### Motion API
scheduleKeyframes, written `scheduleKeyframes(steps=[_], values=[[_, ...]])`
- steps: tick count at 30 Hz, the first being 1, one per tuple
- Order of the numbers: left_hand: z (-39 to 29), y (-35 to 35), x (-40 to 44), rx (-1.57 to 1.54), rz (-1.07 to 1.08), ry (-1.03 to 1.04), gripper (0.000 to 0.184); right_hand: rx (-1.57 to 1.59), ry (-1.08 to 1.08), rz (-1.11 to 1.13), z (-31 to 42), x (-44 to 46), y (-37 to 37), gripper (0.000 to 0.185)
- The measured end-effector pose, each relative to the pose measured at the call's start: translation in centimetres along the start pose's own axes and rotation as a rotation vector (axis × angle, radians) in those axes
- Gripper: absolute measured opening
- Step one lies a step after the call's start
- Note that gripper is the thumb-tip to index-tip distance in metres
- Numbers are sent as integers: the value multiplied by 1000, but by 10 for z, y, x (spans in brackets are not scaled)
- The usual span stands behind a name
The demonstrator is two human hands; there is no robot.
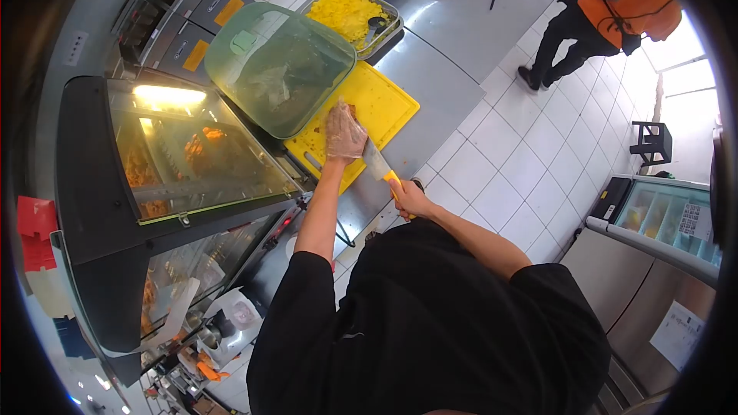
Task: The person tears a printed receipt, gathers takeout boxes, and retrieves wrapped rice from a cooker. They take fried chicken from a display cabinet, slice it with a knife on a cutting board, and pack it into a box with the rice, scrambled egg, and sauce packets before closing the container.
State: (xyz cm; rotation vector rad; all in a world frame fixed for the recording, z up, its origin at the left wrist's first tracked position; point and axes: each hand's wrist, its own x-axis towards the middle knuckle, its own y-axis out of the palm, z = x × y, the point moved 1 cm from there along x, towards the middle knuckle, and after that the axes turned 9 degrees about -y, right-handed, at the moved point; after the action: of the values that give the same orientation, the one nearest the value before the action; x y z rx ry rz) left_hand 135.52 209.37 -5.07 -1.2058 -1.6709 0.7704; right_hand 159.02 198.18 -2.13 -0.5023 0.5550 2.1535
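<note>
My right hand [411, 198] is wrapped round the yellow handle of a knife [377, 161]. The blade points up and left, its far end beside my left hand [345, 132]. That hand wears a clear plastic glove, and its fingers are closed over a brown piece of food [353, 110], mostly hidden beneath them. Both the food and the gloved hand are at the yellow cutting board [392, 107], which has brown crumbs on it. A large greenish see-through tub [280, 69] covers part of the board's left side.
A metal tray [397, 24] of yellow shredded food with a dark-handled utensil sits behind the board. At left stands a lit glass display case [200, 146] with fried food. A person in orange [630, 0] stands at upper right. A black stool [652, 142] and a glass-topped freezer [661, 215] are right.
</note>
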Motion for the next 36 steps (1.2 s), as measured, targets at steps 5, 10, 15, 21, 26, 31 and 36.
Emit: scheduleKeyframes(steps=[5,10,15,21,26,31,36], values=[[-15,-21,4,-108,14,-27,65,46,-10,34,10,-5,3,43],[-21,-14,-11,-603,-175,-379,59,-319,31,-8,122,-42,15,43],[-63,-8,-14,-1720,-650,-1013,54,-806,41,23,200,-59,44,39],[-69,-20,-29,-2504,-380,-993,52,-1190,-245,-1,221,-76,33,31],[-85,-41,-55,-2705,-359,-1029,52,-1227,-163,-31,242,-92,-42,30],[-93,-71,-138,-2787,-372,-959,56,-1209,-357,90,177,-18,-111,33],[-106,-184,-234,-2665,-855,-988,59,-1350,-1012,127,112,72,-145,34]])
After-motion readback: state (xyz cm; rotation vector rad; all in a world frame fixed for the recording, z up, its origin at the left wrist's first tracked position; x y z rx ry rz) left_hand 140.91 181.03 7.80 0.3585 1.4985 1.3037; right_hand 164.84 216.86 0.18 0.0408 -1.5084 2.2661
